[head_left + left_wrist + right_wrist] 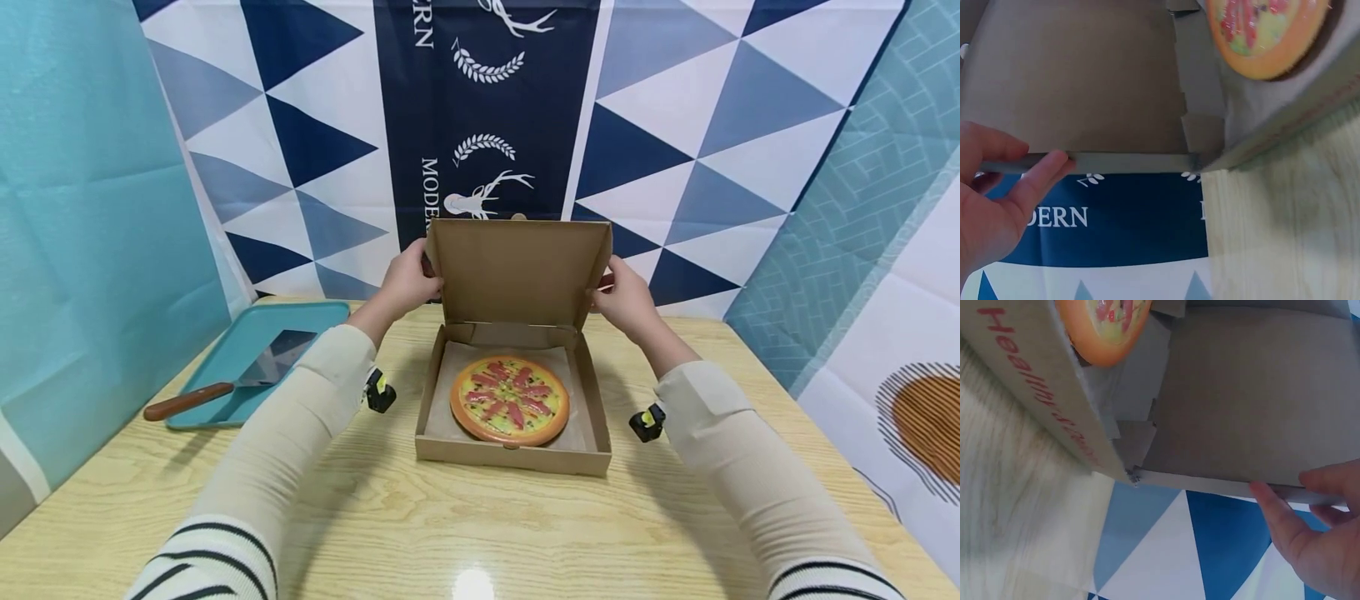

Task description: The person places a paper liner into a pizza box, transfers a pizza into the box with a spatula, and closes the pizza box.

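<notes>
A cardboard pizza box (513, 457) stands on the table with its lid (521, 271) raised nearly upright. Inside, on a sheet of paper (579, 417), lies a whole pizza (510, 401) with red strips on a yellow top. My left hand (408, 279) pinches the lid's left side edge; in the left wrist view its thumb and fingers (1041, 178) grip that edge. At the opposite side, my right hand (626, 302) pinches the right edge, as the right wrist view also shows with the hand (1319, 519) on the flap.
To the left, a teal tray (225, 343) holds a pizza server (277, 358) whose wooden handle sticks out over the rim. The wooden table (360, 517) ends at a patterned cloth (315, 125) behind the box. Teal cloth (90, 208) hangs on the left.
</notes>
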